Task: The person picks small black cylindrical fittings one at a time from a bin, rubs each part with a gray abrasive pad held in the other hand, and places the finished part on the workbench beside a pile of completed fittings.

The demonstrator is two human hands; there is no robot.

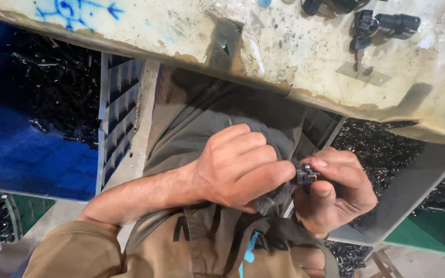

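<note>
Overhead, stained pale worktop [294, 56] edge, black connectors [387, 23] on it. Left, blue crate [21, 154] of black parts; right, grey bin [408, 190] likewise. Below, over lap, left hand [235, 164] and right hand [338, 190] both pinched shut on small black connector [306, 174], fingers partly hiding it.

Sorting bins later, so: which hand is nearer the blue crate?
Left. The left hand is just right of the blue crate; the right hand lies farther off, beyond the left.

Both hands, left hand [238, 164] and right hand [336, 190], pinch a black connector [306, 174] below the worktop [294, 46]; blue crate [32, 128] at nine o'clock.
</note>
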